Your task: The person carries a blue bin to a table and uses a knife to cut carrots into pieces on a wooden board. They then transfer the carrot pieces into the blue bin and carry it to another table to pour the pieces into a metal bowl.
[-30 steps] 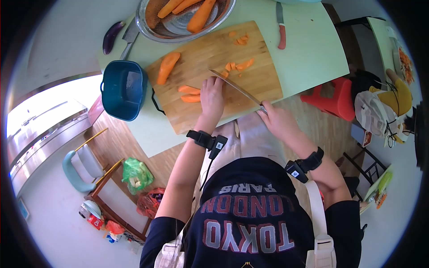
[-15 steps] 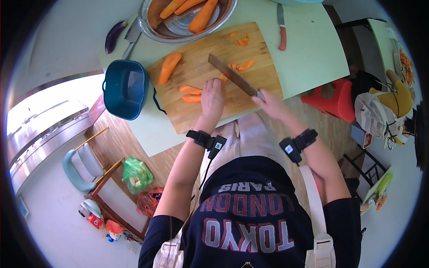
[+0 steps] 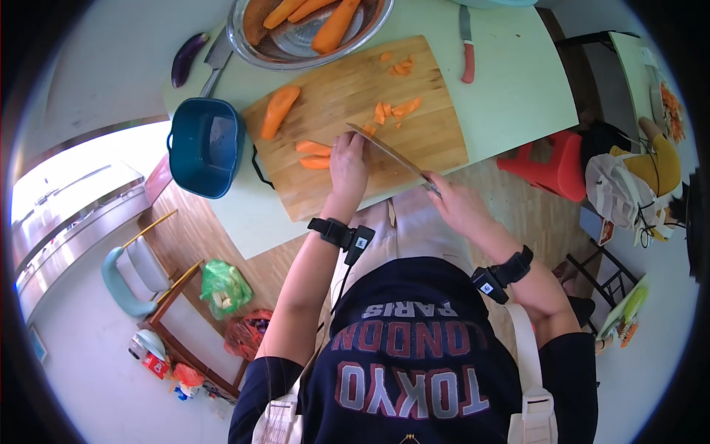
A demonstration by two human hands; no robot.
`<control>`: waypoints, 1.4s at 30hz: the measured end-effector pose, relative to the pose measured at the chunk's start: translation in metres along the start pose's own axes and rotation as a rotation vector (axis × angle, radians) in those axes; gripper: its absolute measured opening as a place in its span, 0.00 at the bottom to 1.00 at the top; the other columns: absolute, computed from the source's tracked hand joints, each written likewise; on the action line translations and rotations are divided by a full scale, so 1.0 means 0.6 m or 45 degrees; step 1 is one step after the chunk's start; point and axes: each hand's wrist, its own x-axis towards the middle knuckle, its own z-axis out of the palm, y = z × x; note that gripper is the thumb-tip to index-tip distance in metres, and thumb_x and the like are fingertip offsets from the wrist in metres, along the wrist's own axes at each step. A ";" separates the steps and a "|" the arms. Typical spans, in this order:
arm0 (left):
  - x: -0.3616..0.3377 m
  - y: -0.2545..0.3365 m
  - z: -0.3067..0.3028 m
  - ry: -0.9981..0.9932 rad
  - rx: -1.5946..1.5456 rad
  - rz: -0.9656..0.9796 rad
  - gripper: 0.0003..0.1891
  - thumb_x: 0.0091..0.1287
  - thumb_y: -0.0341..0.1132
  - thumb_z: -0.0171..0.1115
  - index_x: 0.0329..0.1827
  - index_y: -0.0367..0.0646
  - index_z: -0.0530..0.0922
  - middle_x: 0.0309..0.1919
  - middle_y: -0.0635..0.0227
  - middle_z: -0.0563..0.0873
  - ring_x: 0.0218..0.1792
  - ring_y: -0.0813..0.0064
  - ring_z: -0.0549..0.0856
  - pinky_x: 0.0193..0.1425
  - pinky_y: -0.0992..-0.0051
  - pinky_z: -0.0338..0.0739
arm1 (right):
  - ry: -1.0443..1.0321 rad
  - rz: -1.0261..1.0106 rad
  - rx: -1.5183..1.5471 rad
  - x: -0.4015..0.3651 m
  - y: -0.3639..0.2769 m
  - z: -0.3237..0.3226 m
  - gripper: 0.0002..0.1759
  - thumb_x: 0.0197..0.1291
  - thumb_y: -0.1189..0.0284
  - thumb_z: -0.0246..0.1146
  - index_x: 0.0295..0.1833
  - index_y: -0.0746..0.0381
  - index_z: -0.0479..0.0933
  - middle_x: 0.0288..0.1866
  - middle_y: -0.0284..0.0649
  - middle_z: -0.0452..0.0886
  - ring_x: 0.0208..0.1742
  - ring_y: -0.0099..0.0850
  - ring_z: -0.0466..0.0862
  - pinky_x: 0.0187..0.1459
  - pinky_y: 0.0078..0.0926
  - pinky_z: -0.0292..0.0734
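A long, narrow knife (image 3: 384, 152) stands edge-down beside orange carrot strips (image 3: 313, 148).

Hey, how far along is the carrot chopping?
Early on. Done: a few cut pieces lie on the board. In hand: the left hand pins a carrot piece, mostly hidden, while the right hand holds the knife with its blade down beside it. Left: a half carrot, two strips on the board and whole carrots in the bowl.
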 end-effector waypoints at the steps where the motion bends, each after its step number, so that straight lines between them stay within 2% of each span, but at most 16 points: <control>1: -0.001 0.000 0.000 -0.001 0.001 0.000 0.06 0.55 0.23 0.58 0.35 0.37 0.77 0.37 0.57 0.80 0.39 0.54 0.77 0.42 0.61 0.74 | -0.001 0.000 0.001 0.002 0.001 0.002 0.20 0.64 0.66 0.51 0.61 0.57 0.63 0.33 0.52 0.80 0.34 0.52 0.80 0.33 0.47 0.74; 7: -0.001 0.001 -0.001 -0.018 -0.002 0.007 0.06 0.54 0.23 0.58 0.35 0.37 0.77 0.37 0.56 0.80 0.39 0.54 0.77 0.42 0.61 0.74 | -0.040 0.020 0.062 0.031 0.004 0.011 0.18 0.64 0.66 0.51 0.58 0.60 0.64 0.38 0.53 0.80 0.38 0.53 0.79 0.37 0.47 0.73; 9: -0.001 0.000 0.000 -0.032 0.018 -0.012 0.05 0.55 0.23 0.58 0.34 0.37 0.77 0.36 0.56 0.80 0.38 0.54 0.77 0.42 0.61 0.74 | 0.139 -0.110 0.086 0.041 0.012 0.025 0.16 0.64 0.65 0.51 0.53 0.60 0.67 0.34 0.52 0.80 0.36 0.53 0.79 0.34 0.48 0.73; 13: -0.004 -0.005 0.001 -0.008 -0.017 0.027 0.03 0.55 0.23 0.58 0.33 0.37 0.77 0.35 0.56 0.80 0.37 0.53 0.77 0.43 0.61 0.74 | 0.168 -0.078 0.161 0.066 0.035 0.031 0.13 0.63 0.65 0.53 0.48 0.62 0.69 0.34 0.52 0.80 0.36 0.53 0.79 0.34 0.47 0.73; 15: 0.000 -0.014 -0.010 -0.040 -0.230 -0.076 0.03 0.55 0.24 0.59 0.32 0.37 0.77 0.33 0.56 0.80 0.36 0.53 0.77 0.42 0.62 0.73 | -0.238 0.344 0.609 0.074 0.047 0.002 0.12 0.62 0.65 0.53 0.42 0.63 0.69 0.34 0.51 0.80 0.36 0.52 0.80 0.34 0.45 0.74; 16: -0.001 -0.019 -0.016 -0.039 -0.227 -0.073 0.03 0.55 0.24 0.59 0.32 0.37 0.77 0.33 0.56 0.80 0.36 0.53 0.77 0.42 0.62 0.73 | -0.236 0.341 0.611 0.069 0.055 0.006 0.12 0.62 0.65 0.53 0.42 0.63 0.69 0.34 0.51 0.80 0.36 0.52 0.80 0.34 0.45 0.74; 18: -0.006 -0.024 -0.035 0.019 -0.226 -0.108 0.03 0.55 0.24 0.60 0.31 0.38 0.77 0.33 0.57 0.80 0.36 0.54 0.78 0.41 0.62 0.72 | 0.231 -0.173 0.159 0.052 0.055 0.018 0.12 0.62 0.64 0.53 0.39 0.63 0.69 0.31 0.50 0.80 0.31 0.50 0.80 0.31 0.45 0.75; 19: -0.006 -0.024 -0.040 0.017 -0.224 -0.106 0.03 0.55 0.24 0.60 0.31 0.38 0.77 0.33 0.57 0.80 0.36 0.54 0.78 0.41 0.62 0.72 | 0.233 -0.173 0.162 0.042 0.054 0.025 0.12 0.62 0.64 0.53 0.39 0.63 0.69 0.31 0.50 0.80 0.31 0.50 0.80 0.31 0.45 0.75; 21: -0.006 -0.021 -0.047 0.023 -0.072 -0.008 0.03 0.54 0.25 0.61 0.31 0.39 0.77 0.32 0.59 0.80 0.36 0.55 0.78 0.40 0.62 0.72 | 0.230 -0.129 -0.078 0.012 0.017 0.017 0.12 0.64 0.63 0.52 0.42 0.62 0.68 0.28 0.50 0.80 0.27 0.50 0.80 0.27 0.46 0.75; 25: -0.013 -0.015 -0.024 -0.025 -0.066 -0.016 0.04 0.55 0.26 0.61 0.33 0.40 0.78 0.34 0.60 0.80 0.37 0.56 0.78 0.40 0.62 0.71 | 0.219 -0.119 -0.151 -0.009 -0.021 0.015 0.12 0.64 0.63 0.51 0.45 0.60 0.66 0.25 0.49 0.79 0.26 0.50 0.80 0.25 0.47 0.74; 27: -0.015 -0.016 -0.015 -0.027 0.015 -0.040 0.07 0.55 0.27 0.62 0.36 0.40 0.78 0.36 0.60 0.80 0.39 0.56 0.77 0.41 0.62 0.71 | 0.100 -0.034 -0.188 -0.010 -0.028 0.013 0.13 0.65 0.63 0.51 0.48 0.60 0.65 0.24 0.48 0.79 0.26 0.50 0.80 0.26 0.47 0.75; 33: -0.016 -0.024 -0.013 -0.077 -0.010 -0.047 0.09 0.54 0.26 0.61 0.39 0.40 0.78 0.37 0.60 0.80 0.39 0.57 0.78 0.42 0.62 0.71 | 0.081 -0.060 -0.219 -0.003 -0.029 0.017 0.12 0.64 0.66 0.51 0.46 0.63 0.64 0.22 0.49 0.78 0.26 0.50 0.80 0.25 0.47 0.74; 37: -0.015 -0.027 -0.012 -0.073 -0.038 -0.053 0.08 0.53 0.26 0.61 0.37 0.39 0.78 0.36 0.60 0.80 0.39 0.57 0.78 0.42 0.62 0.70 | 0.068 -0.067 -0.191 0.007 -0.031 0.016 0.11 0.63 0.67 0.52 0.45 0.64 0.65 0.22 0.50 0.78 0.25 0.50 0.80 0.26 0.48 0.74; 39: -0.014 -0.028 -0.011 -0.074 -0.028 -0.045 0.07 0.53 0.26 0.62 0.35 0.39 0.78 0.35 0.60 0.80 0.39 0.57 0.78 0.41 0.62 0.70 | -0.064 0.025 -0.137 0.013 -0.032 0.016 0.12 0.65 0.67 0.50 0.47 0.63 0.63 0.27 0.53 0.78 0.30 0.53 0.79 0.29 0.50 0.72; 42: -0.014 -0.030 -0.009 -0.057 -0.008 -0.027 0.06 0.52 0.26 0.62 0.33 0.39 0.79 0.34 0.60 0.80 0.38 0.58 0.78 0.40 0.62 0.70 | -0.057 0.017 -0.121 0.018 -0.023 0.023 0.13 0.65 0.67 0.50 0.48 0.64 0.63 0.27 0.53 0.78 0.31 0.53 0.79 0.30 0.50 0.72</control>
